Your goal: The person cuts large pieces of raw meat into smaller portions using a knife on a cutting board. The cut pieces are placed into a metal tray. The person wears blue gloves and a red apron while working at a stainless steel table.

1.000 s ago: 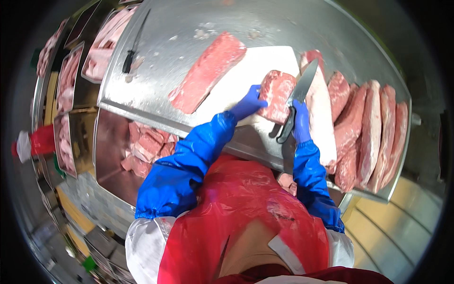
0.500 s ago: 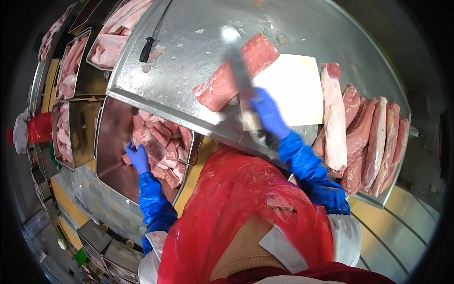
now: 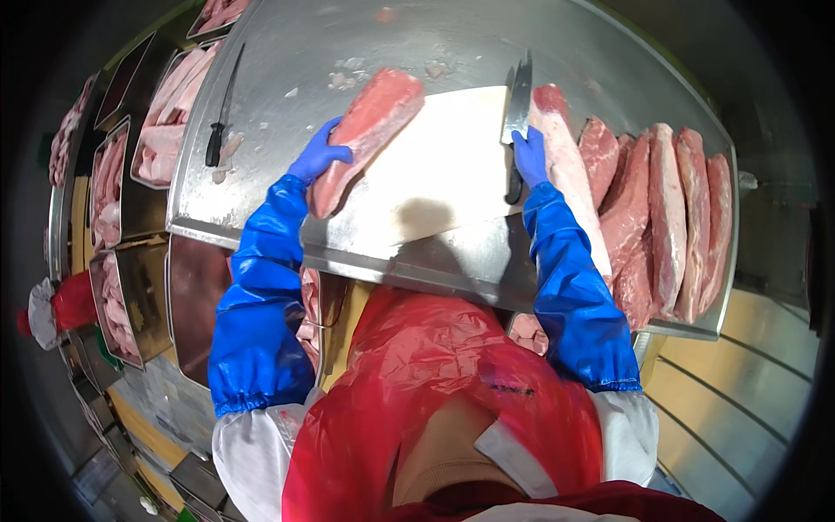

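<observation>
My left hand (image 3: 319, 157), in a purple glove, grips a thick piece of pork loin (image 3: 374, 122) by its left side. The piece slants over the left end of a white cutting board (image 3: 444, 157). My right hand (image 3: 530, 157), also gloved, is closed on a broad-bladed knife (image 3: 519, 100) at the board's right edge. Its blade points away from me; part of the black handle shows below the hand. Just right of the knife lies a long, pale, fat-covered loin (image 3: 570, 165).
Several more loins (image 3: 670, 217) lie side by side on the steel table (image 3: 278, 130)'s right. A slim black-handled knife (image 3: 216, 143) rests at its left. Below the table's left edge stands a steel bin (image 3: 196, 304) with meat pieces; filled trays (image 3: 161, 148) and another person (image 3: 65, 304) are further left.
My left hand has left the bin of meat pieces and taken hold of the loin piece on the table. The right hand has moved right with the knife, away from that piece.
</observation>
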Available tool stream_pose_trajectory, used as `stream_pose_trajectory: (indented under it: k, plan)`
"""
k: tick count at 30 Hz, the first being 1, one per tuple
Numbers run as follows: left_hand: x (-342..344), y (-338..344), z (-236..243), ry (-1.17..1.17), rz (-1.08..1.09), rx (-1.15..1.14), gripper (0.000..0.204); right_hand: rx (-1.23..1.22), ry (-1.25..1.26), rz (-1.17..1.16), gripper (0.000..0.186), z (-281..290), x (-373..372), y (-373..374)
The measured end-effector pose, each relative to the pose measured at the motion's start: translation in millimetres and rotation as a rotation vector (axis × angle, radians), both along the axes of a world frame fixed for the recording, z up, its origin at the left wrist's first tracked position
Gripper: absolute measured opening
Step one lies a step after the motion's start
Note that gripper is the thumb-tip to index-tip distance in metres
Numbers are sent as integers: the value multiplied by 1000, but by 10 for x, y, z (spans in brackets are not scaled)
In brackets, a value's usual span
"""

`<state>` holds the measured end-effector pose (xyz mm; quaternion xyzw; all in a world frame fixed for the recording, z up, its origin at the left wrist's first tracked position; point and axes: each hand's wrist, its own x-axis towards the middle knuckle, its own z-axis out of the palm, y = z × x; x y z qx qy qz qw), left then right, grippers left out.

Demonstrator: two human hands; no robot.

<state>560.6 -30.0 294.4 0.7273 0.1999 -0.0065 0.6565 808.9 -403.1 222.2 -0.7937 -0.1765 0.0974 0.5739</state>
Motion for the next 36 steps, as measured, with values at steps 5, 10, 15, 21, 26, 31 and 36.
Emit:
stream_pose_trajectory:
  k: [5,10,15,21,26,31,36]
  plan:
    - [550,-611,547,-95,-195,477,97,-40,-291,-346,30,-245,-366,-12]
    - [257,-1114,238,156,-119,948,111,0,-194,-486,25,12,-442,-95]
    - [-817,-1221,46,338,63,1068,120,-267,-110,-36,26,767,-1285,-252]
    - [-113,-1491,117,63,20,1125,114,-653,-563,349,22,939,-1445,732]
    - [47,-1283,-18,72,-44,1124,95,-816,-368,474,29,1087,-1690,170]
    - [222,-1399,111,100,-221,1181,89,-714,-285,365,28,608,-1436,551]
    - [300,-1153,16,145,-141,1179,83,-747,-175,355,27,504,-1619,490]
